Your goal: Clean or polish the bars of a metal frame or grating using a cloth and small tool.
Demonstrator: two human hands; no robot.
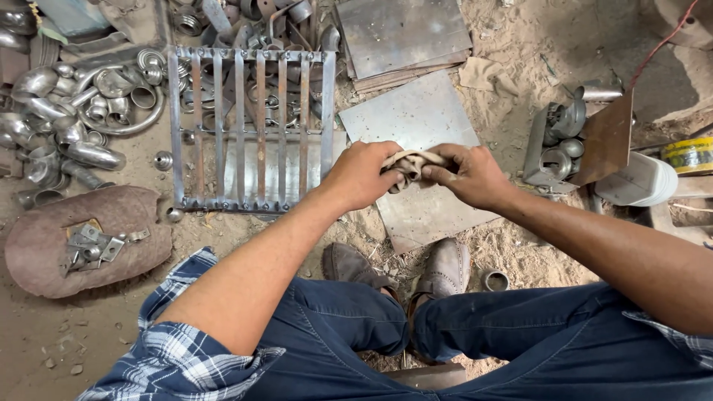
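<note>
metal grille, steel plates, pipe fittings

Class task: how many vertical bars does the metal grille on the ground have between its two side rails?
6, I count, standing side by side across the metal grille, left of the left hand and right hand, which hold a rag. Clutter behind blurs some edges.

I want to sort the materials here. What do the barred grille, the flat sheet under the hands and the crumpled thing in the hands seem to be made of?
Grille: likely steel, bare grey bars with rust-brown streaks. Flat sheet: apparently sheet metal, dull grey, scratched and dusty. Crumpled thing held by the left hand and right hand: probably cloth, beige, soft folds, stained.
</note>
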